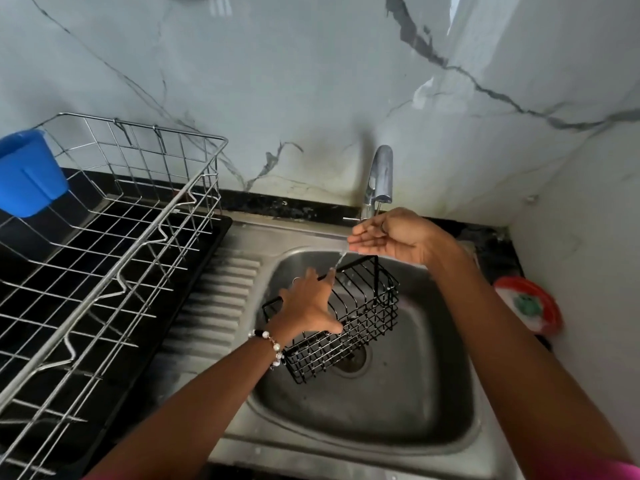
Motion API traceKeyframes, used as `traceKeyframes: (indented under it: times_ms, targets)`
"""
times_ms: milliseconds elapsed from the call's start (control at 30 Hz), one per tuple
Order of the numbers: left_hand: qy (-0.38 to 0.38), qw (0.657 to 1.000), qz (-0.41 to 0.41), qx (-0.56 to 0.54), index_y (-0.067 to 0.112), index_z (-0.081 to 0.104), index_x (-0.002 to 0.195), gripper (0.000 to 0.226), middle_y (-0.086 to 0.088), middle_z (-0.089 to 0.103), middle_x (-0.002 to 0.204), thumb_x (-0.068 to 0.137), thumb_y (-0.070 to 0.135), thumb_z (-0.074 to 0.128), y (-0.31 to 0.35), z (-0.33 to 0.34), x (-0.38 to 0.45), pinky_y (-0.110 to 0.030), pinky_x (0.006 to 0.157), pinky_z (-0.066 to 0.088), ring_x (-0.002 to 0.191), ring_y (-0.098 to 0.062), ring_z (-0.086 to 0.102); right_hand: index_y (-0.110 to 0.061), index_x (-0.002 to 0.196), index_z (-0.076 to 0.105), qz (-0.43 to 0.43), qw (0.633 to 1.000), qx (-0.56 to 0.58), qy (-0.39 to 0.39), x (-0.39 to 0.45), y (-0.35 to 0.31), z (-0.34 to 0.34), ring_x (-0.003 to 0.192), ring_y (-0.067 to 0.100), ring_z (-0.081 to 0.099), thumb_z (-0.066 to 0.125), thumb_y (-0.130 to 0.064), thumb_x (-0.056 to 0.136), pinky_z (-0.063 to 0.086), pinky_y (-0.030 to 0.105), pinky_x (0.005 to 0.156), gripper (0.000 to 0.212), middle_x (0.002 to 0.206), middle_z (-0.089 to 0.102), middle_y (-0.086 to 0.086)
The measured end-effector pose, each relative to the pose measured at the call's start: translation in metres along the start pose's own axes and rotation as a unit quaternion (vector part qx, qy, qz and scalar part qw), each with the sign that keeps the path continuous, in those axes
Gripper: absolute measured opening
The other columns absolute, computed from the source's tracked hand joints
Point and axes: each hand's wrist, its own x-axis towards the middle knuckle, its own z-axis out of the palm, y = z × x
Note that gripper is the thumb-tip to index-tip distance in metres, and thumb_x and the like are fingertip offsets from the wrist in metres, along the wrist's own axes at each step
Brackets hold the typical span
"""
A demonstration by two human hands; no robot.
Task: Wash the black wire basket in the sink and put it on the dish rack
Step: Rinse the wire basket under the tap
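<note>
Black wire basket [349, 320] sits tilted over steel sink [398, 403], above drain. L hand [310, 303] grips its left rim, thumb and fingers spread round the wire. R hand [391, 233] holds nothing, fingers straight and cupped under tap [381, 174]; thin water stream falls off it onto basket's far edge. Count: 1 basket, 1 sink, 1 tap, 1 dish rack [114, 244] at left w/ 1 blue cup [29, 171] hung on it.

Both my forearms bare. Beaded bracelet [268, 341] at the wrist of my left hand [308, 303]: white pearl-like beads, some black, small dangling bits. Thin ring on a left finger. Dark band ring [383, 227] on my right hand [391, 235]. Pink fabric [616, 471] at lower frame edge.
</note>
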Motion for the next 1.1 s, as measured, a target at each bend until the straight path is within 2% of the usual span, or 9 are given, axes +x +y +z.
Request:
traceKeyframes:
  times_ms: [100, 200, 400, 533, 633, 733, 833, 933, 1100]
  targets:
    - [0.003, 1.000, 0.005, 0.024, 0.027, 0.005, 0.155, 0.121, -0.019, 0.010, 0.157, 0.063, 0.042, 0.082, 0.004, 0.000, 0.003, -0.067, 0.107, 0.020, 0.143, -0.040, 0.018, 0.016, 0.113, 0.058, 0.001, 0.999, -0.028, 0.046, 0.003, 0.001, -0.004, 0.093, 0.034, 0.068, 0.040, 0.008, 0.094, 0.059, 0.039, 0.080, 0.026, 0.100, 0.065, 0.029]
    - [0.012, 0.999, 0.002, 0.038, 0.028, 0.004, 0.154, 0.122, -0.018, 0.009, 0.157, 0.062, 0.046, 0.081, 0.005, 0.000, 0.007, -0.066, 0.107, 0.022, 0.143, -0.040, 0.019, 0.014, 0.109, 0.060, 0.008, 1.000, -0.023, 0.015, 0.005, 0.001, -0.002, 0.099, 0.036, 0.067, 0.038, 0.009, 0.094, 0.054, 0.041, 0.090, 0.027, 0.103, 0.066, 0.029]
    - [0.016, 0.999, 0.001, 0.036, 0.029, 0.004, 0.154, 0.121, -0.017, 0.007, 0.157, 0.063, 0.045, 0.082, 0.006, 0.001, 0.011, -0.065, 0.107, 0.022, 0.143, -0.039, 0.018, 0.013, 0.108, 0.060, 0.013, 0.998, -0.054, 0.017, 0.013, 0.001, 0.004, 0.102, 0.036, 0.066, 0.040, 0.011, 0.091, 0.052, 0.043, 0.094, 0.026, 0.105, 0.066, 0.028]
    - [0.015, 1.000, 0.002, 0.027, 0.029, 0.004, 0.154, 0.121, -0.016, 0.007, 0.158, 0.063, 0.043, 0.082, 0.006, 0.001, 0.010, -0.066, 0.108, 0.022, 0.144, -0.039, 0.017, 0.011, 0.098, 0.062, 0.006, 0.993, -0.096, 0.072, 0.018, -0.001, 0.003, 0.099, 0.035, 0.066, 0.044, 0.007, 0.093, 0.054, 0.042, 0.091, 0.019, 0.109, 0.064, 0.029]
    - [0.020, 1.000, -0.002, 0.018, 0.028, 0.005, 0.154, 0.121, -0.017, 0.007, 0.158, 0.063, 0.043, 0.082, 0.004, -0.002, 0.011, -0.067, 0.107, 0.020, 0.144, -0.040, 0.016, 0.012, 0.104, 0.061, 0.018, 0.997, -0.073, 0.024, 0.016, -0.003, 0.004, 0.099, 0.034, 0.067, 0.040, 0.009, 0.092, 0.055, 0.040, 0.090, 0.024, 0.106, 0.065, 0.029]
    - [0.019, 1.000, -0.014, -0.004, 0.025, 0.006, 0.154, 0.120, -0.019, 0.008, 0.157, 0.063, 0.040, 0.082, 0.002, -0.005, 0.010, -0.069, 0.106, 0.019, 0.143, -0.042, 0.016, 0.012, 0.103, 0.060, 0.010, 0.992, -0.107, 0.070, 0.018, -0.007, 0.001, 0.098, 0.033, 0.066, 0.044, 0.007, 0.093, 0.056, 0.038, 0.087, 0.020, 0.108, 0.064, 0.029]
    - [0.010, 0.999, -0.024, -0.035, 0.025, 0.006, 0.154, 0.122, -0.022, 0.010, 0.157, 0.059, 0.041, 0.082, -0.002, -0.005, 0.013, -0.072, 0.106, 0.018, 0.144, -0.044, 0.013, 0.012, 0.108, 0.060, 0.014, 0.994, -0.102, 0.034, 0.017, -0.010, 0.002, 0.101, 0.034, 0.066, 0.041, 0.007, 0.093, 0.054, 0.041, 0.091, 0.025, 0.107, 0.065, 0.028]
    - [0.006, 0.998, -0.032, -0.060, 0.025, 0.005, 0.153, 0.127, -0.021, 0.015, 0.157, 0.053, 0.044, 0.081, -0.008, -0.003, 0.017, -0.071, 0.107, 0.021, 0.145, -0.044, 0.007, 0.010, 0.109, 0.059, 0.010, 0.990, -0.121, 0.071, 0.019, -0.013, 0.003, 0.101, 0.033, 0.066, 0.048, 0.005, 0.092, 0.057, 0.034, 0.080, 0.021, 0.109, 0.064, 0.027]
    - [0.002, 0.997, -0.040, -0.061, 0.026, 0.001, 0.154, 0.126, -0.021, 0.004, 0.158, 0.059, 0.039, 0.083, -0.005, -0.008, 0.011, -0.076, 0.104, 0.014, 0.145, -0.045, 0.006, 0.011, 0.111, 0.059, 0.012, 0.993, -0.107, 0.057, 0.023, -0.014, 0.006, 0.102, 0.035, 0.066, 0.048, 0.005, 0.092, 0.056, 0.037, 0.083, 0.022, 0.109, 0.065, 0.027]
